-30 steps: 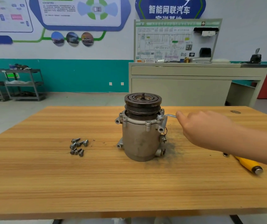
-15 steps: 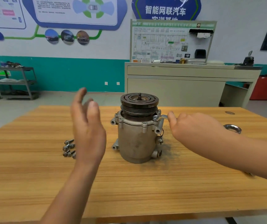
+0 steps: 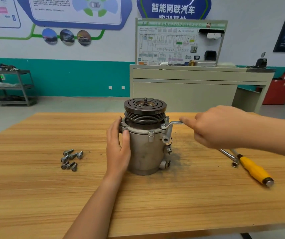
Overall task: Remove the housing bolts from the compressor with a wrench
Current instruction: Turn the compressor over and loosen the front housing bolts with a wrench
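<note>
Head view: wrench (image 3: pixel 174 123) handle inside right hand (image 3: pixel 219 127)

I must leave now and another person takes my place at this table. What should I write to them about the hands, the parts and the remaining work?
Left hand grips the side of the compressor, which stands upright on the table.
Right hand holds the wrench, its head on the upper flange, right side.
Done: a cluster of loose bolts lies on the table left of the compressor.
Left: take out the bolt under the wrench head (hidden); a flange bolt at the front seems in place too.
</note>
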